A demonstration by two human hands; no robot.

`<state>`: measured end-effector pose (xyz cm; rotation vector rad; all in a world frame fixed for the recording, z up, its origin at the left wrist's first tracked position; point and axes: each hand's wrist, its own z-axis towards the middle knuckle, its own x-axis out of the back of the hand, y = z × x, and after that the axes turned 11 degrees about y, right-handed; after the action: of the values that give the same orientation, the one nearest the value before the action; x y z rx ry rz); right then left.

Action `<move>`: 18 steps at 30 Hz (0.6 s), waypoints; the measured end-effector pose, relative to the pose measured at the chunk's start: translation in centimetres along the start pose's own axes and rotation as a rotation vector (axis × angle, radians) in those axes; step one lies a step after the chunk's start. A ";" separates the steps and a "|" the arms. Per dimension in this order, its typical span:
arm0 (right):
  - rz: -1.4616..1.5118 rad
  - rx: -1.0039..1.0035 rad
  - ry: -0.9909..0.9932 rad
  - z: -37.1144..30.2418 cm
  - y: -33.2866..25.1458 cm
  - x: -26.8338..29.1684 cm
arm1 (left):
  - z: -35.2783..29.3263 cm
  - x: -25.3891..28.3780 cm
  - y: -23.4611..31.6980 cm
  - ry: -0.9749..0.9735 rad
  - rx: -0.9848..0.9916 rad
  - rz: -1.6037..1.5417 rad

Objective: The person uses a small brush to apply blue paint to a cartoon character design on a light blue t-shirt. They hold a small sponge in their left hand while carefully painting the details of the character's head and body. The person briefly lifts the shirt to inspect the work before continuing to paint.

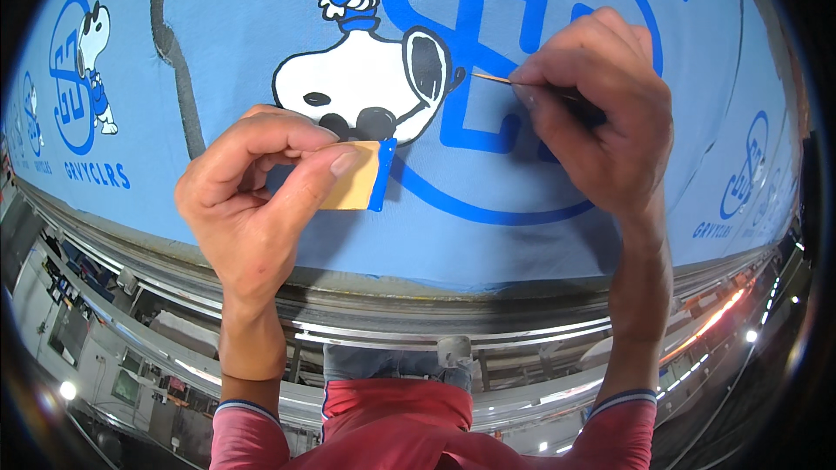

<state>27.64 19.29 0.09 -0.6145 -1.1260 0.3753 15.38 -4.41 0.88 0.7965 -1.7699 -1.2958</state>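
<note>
My left hand (266, 187) pinches a small tan card (353, 183) between thumb and forefinger. A band of wet-looking blue paint (382, 176) covers the card's right edge. Between the thumb and fingers of my right hand (601, 96) is a thin pointed wooden stick (490, 77), its tip directed left. That tip hovers over or meets the light blue fabric (514, 248) beside the ear of a printed black-and-white cartoon dog (344, 78); whether it touches I cannot tell. A blue ring-shaped print (496, 211) lies under and around my right hand.
Smaller copies of the dog and ring print (83, 78) run along the fabric at left, with more blue prints (747, 178) at right. A dark grey strip (170, 43) crosses the fabric at upper left. Metal rails (366, 328) border the near edge, close to my body.
</note>
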 end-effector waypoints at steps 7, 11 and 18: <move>-0.004 -0.009 0.007 0.0 -0.1 -0.2 | 0.0 -0.1 -0.1 0.002 -0.019 0.009; -0.004 -0.005 0.003 0.0 0.0 -0.2 | 0.0 0.0 -0.2 0.003 -0.022 0.007; -0.003 -0.001 0.020 0.0 0.0 -0.2 | 0.1 -0.1 -0.1 -0.004 -0.041 0.011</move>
<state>27.56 19.16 -0.10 -0.6167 -1.1078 0.3651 15.33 -4.33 0.77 0.7604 -1.7431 -1.3230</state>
